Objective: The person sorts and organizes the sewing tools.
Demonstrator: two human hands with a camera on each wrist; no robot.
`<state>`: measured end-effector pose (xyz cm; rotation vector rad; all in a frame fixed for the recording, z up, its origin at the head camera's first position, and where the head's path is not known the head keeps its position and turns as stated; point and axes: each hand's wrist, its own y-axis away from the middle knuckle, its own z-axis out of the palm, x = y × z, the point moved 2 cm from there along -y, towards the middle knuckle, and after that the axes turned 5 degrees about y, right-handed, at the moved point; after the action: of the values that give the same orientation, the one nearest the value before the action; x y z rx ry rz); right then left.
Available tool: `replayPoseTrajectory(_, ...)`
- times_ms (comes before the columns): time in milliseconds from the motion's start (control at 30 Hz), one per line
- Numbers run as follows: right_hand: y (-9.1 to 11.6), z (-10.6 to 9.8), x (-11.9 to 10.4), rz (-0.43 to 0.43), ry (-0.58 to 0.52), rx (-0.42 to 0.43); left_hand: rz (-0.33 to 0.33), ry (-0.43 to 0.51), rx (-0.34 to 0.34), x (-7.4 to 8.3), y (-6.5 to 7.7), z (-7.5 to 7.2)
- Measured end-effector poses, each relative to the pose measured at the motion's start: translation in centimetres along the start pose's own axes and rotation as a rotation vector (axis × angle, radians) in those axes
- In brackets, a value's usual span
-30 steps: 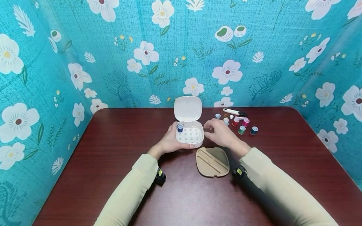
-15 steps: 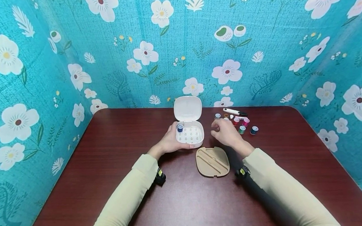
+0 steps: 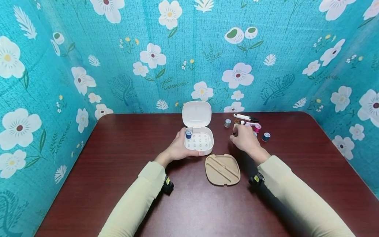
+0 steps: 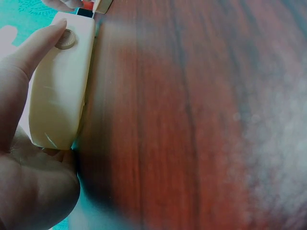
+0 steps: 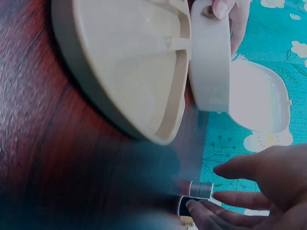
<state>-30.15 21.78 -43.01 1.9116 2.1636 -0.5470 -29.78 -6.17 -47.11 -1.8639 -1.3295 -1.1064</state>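
My left hand [image 3: 177, 147] grips the side of a white sewing box [image 3: 212, 142], its thumb along the front wall. The box's lid [image 3: 197, 113] stands up, and a dark blue thread spool [image 3: 188, 134] sits in the back left corner among rows of small pegs. My right hand [image 3: 246, 139] is over the loose spools right of the box. In the right wrist view, a fingertip overlaps a black thread spool [image 5: 183, 206], while the thumb stays apart from it. A grey thread spool [image 5: 201, 189] stands right beside that one.
A tan grooved tray [image 3: 224, 169] lies in front of the box. Beyond the right hand are a pink spool [image 3: 257, 128], a dark teal spool [image 3: 266, 137] and a white tool with a black end [image 3: 245, 117]. A flowered turquoise cloth [image 3: 154, 80] hangs behind the table.
My right hand has moved right, away from the box's side to the loose spools, uncovering the grey spool and hiding the red and green ones. The left hand and box have stayed put.
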Motion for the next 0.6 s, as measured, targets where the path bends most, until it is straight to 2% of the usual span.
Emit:
replayPoseTrajectory(200,0.04,-0.16,0.41,0.072,0.072,0.053,0.003,-0.002,-0.002,-0.06,0.04,-0.02)
replayPoseTrajectory(333,-0.07,-0.01,0.68,0.107,0.080,0.068,0.005,-0.001,0.003,-0.04,0.02,0.01)
replayPoseTrajectory(600,-0.44,0.41,1.00,0.093,0.079,0.091,0.003,0.006,0.000,-0.01,0.00,0.03)
